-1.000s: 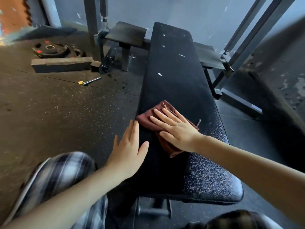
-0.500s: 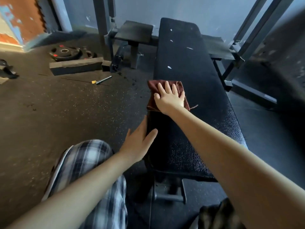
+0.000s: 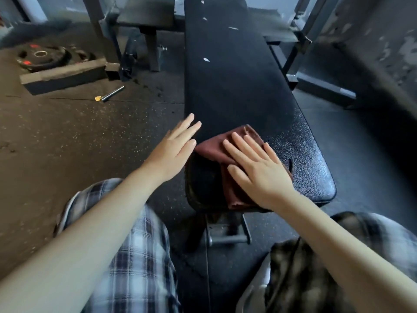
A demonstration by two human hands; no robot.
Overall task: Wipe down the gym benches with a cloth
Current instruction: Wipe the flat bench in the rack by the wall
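Note:
A long black padded gym bench [image 3: 234, 86] runs away from me, its near end between my knees. A dark maroon cloth [image 3: 214, 150] lies on the near left part of the pad. My right hand [image 3: 257, 170] presses flat on the cloth with straight, spread fingers. My left hand [image 3: 173, 147] is open with straight fingers at the bench's left edge, just left of the cloth; contact with the pad cannot be told. Small white flecks dot the far pad.
Weight plates [image 3: 42, 57] and a grey block [image 3: 63, 77] lie on the rubber floor at far left, with a small metal pin [image 3: 111, 93] nearer. Steel rack uprights [image 3: 300, 41] flank the bench's far end. A foot bar [image 3: 228, 236] sits under the near end. My plaid-clad knees frame the bench.
My right hand has drawn the cloth back along the pad toward the near end. My left hand has lifted slightly and shifted forward beside the left edge.

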